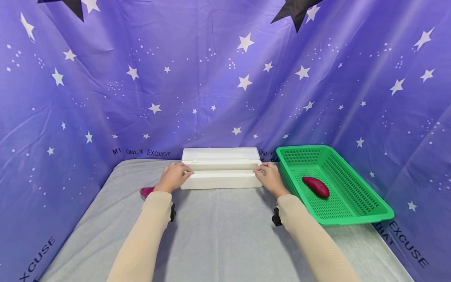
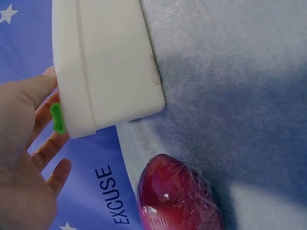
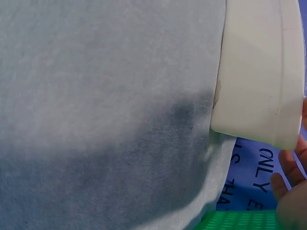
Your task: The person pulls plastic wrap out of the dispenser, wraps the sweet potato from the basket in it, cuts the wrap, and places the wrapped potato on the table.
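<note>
A long white box [image 1: 221, 182], which looks like a cling film dispenser, lies at the back of the table with its lid [image 1: 220, 153] raised. My left hand [image 1: 173, 176] pinches at the left end of its upper front edge. At the right end my right hand [image 1: 270, 177] does the same; any clear film between them is too faint to tell. In the left wrist view, a small green piece [image 2: 58, 118] shows at the box's corner, near my fingers. A dark red, oblong vegetable [image 2: 168, 196] wrapped in clear film lies left of the box, partly hidden by my left hand in the head view.
A green perforated basket [image 1: 356, 219] stands on the right, holding an unwrapped dark red vegetable [image 1: 317, 187]. Grey cloth [image 1: 218, 235] covers the table. A purple star-patterned curtain [image 1: 204, 98] hangs close behind the box and along both sides.
</note>
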Motion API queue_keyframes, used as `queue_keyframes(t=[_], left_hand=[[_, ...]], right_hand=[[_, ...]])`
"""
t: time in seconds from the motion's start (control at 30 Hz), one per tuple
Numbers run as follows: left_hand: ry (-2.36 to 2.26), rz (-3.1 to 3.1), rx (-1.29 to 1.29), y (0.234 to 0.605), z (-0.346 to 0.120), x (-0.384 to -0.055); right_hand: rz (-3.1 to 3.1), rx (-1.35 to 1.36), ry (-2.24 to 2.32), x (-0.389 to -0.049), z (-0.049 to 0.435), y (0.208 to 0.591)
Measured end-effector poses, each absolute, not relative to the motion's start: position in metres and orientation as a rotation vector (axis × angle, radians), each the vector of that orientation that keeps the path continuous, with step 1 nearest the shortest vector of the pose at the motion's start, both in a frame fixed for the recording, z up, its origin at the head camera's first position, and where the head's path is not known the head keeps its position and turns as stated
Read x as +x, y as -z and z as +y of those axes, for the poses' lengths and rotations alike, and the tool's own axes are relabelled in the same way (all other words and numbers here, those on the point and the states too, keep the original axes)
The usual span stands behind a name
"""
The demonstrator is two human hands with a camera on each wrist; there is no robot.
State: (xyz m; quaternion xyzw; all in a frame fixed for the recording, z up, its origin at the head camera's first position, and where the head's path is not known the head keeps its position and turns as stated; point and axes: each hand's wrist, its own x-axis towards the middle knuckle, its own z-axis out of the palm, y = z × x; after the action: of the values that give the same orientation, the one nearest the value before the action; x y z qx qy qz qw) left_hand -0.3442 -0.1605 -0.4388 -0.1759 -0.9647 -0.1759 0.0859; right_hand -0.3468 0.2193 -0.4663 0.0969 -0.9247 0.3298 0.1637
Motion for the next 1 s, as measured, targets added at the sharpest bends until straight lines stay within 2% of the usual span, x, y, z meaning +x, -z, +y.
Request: queue_keyframes(t=[0.37,0.73,1.0], left_hand=[[0.471,-2.843,-0.452,0.445,-0.157,-0.347],[0.481,-2.822,-0.481,0.444,-0.158,-0.350],[0.574,-2.759,-0.535,0.439,-0.157,-0.345]], right_hand=[[-2.600,0.320,-0.876,-0.349,0.220,0.468],[-2.566,0.405,-0.877,-0.350,0.224,0.462],[-2.583,0.367,-0.962,-0.344,0.225,0.457]])
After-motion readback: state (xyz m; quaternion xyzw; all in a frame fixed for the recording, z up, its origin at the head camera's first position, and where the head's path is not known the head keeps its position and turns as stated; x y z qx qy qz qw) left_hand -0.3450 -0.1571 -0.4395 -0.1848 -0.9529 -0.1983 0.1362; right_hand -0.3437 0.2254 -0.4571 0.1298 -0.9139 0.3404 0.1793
